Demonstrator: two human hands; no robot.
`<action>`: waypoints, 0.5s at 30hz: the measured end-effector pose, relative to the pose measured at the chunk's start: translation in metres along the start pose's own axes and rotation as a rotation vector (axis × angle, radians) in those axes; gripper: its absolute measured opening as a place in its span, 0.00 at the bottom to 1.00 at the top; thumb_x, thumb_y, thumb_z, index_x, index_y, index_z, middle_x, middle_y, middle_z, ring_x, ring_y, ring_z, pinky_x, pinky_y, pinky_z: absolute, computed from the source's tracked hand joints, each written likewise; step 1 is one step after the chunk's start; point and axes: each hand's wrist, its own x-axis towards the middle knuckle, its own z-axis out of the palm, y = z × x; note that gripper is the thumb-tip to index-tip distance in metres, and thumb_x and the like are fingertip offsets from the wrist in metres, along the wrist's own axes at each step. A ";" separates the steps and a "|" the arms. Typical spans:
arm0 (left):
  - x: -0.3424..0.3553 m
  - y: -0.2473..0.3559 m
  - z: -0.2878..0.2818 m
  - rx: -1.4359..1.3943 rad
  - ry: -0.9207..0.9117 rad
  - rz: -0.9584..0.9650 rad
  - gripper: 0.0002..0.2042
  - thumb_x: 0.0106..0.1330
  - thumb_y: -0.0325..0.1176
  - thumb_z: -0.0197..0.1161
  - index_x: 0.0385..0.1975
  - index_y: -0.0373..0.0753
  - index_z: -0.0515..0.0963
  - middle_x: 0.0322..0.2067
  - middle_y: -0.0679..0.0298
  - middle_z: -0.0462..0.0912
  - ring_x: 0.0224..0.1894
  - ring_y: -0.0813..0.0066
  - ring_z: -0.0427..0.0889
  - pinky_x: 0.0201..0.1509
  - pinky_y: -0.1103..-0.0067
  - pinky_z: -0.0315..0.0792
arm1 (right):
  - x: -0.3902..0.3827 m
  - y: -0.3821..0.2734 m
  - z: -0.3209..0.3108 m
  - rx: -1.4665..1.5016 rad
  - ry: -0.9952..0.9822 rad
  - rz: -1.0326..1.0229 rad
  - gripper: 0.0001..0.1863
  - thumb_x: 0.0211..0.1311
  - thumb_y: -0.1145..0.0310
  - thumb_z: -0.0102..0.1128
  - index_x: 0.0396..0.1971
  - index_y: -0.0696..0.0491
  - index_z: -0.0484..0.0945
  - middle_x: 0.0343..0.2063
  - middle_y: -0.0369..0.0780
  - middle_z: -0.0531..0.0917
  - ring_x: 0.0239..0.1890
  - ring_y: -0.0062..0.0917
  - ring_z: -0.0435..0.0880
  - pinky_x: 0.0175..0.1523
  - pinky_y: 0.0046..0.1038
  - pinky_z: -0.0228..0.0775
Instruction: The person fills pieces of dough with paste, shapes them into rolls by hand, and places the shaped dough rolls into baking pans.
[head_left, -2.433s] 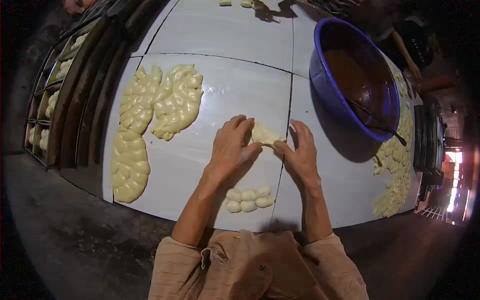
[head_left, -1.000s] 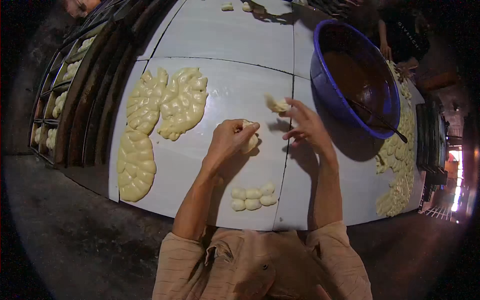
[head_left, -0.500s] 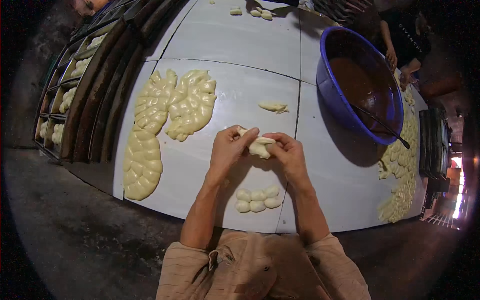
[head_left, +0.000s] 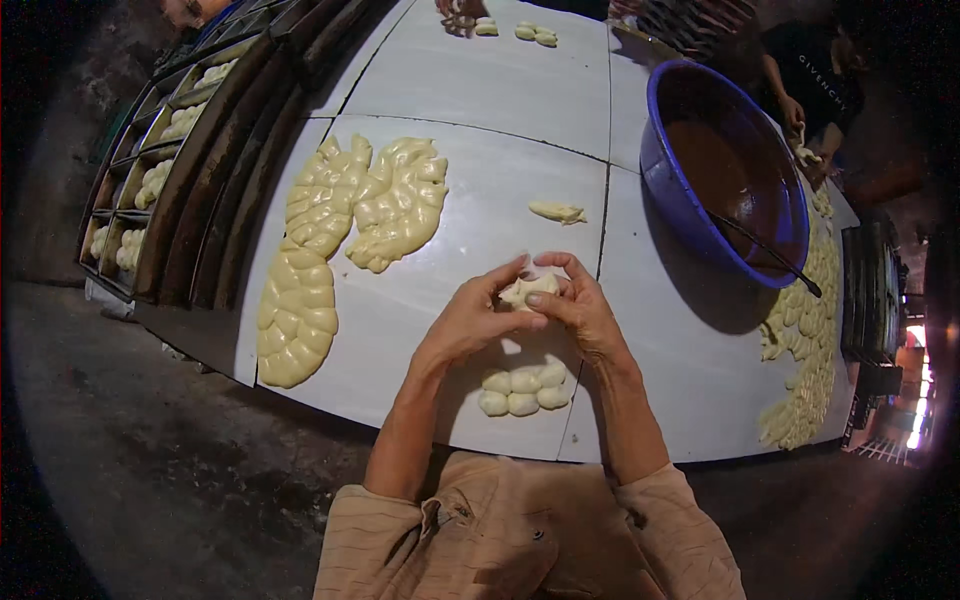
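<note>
Dough piece: small pale lump, pinched between both hands right over the white table, a bit nearer the person than the loose strip and just beyond the little cluster of balls.

Left hand: comes in from the dough's left, thumb and fingertips closed on the lump's left side.

Right hand: comes in from the right, fingers curled over the top and right edge of the same lump. So both hands are together, clamped on the one piece, neither is free.

Key relation: the lump sits dead centre between the two hands, about equally close to each. Its long axis looks to run roughly left to right, from one hand to the other, though the fingers cover too much to be sure.

Finished balls: six or so small rounds in two rows, on the table just on the person's side of the dough piece, not touching the hands.

Loose strip: short bit of dough lying beyond the dough piece, well apart.

Shaped batches: big pale groups of pieces, far to the dough's left.

Blue basin: up and to the right of the dough piece, brown filling inside with a utensil leaning in it.
</note>
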 end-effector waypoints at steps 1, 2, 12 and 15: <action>0.000 0.009 -0.001 0.045 -0.042 -0.126 0.29 0.58 0.33 0.74 0.59 0.33 0.74 0.40 0.61 0.84 0.39 0.77 0.82 0.45 0.79 0.76 | 0.000 -0.002 0.000 -0.026 -0.012 -0.011 0.19 0.61 0.71 0.66 0.51 0.53 0.71 0.34 0.37 0.82 0.33 0.18 0.82 0.42 0.21 0.77; -0.002 0.010 -0.002 0.046 -0.040 -0.125 0.29 0.58 0.33 0.74 0.59 0.33 0.74 0.40 0.61 0.84 0.39 0.77 0.82 0.45 0.79 0.76 | 0.000 -0.005 0.001 -0.053 -0.023 -0.022 0.22 0.61 0.73 0.64 0.55 0.54 0.71 0.34 0.38 0.82 0.35 0.18 0.82 0.44 0.21 0.77; -0.011 -0.016 -0.007 -0.377 0.099 -0.136 0.15 0.66 0.35 0.67 0.48 0.32 0.80 0.34 0.64 0.84 0.36 0.80 0.82 0.40 0.83 0.78 | -0.003 0.005 -0.007 -0.180 0.081 -0.038 0.11 0.61 0.63 0.67 0.35 0.54 0.80 0.35 0.36 0.81 0.33 0.17 0.77 0.42 0.20 0.71; -0.009 -0.006 0.003 -0.303 0.146 -0.167 0.16 0.62 0.33 0.71 0.46 0.32 0.78 0.34 0.62 0.83 0.36 0.79 0.81 0.40 0.81 0.77 | 0.000 0.010 -0.001 -0.230 0.064 -0.071 0.15 0.62 0.63 0.67 0.42 0.57 0.78 0.37 0.37 0.83 0.37 0.17 0.78 0.44 0.23 0.72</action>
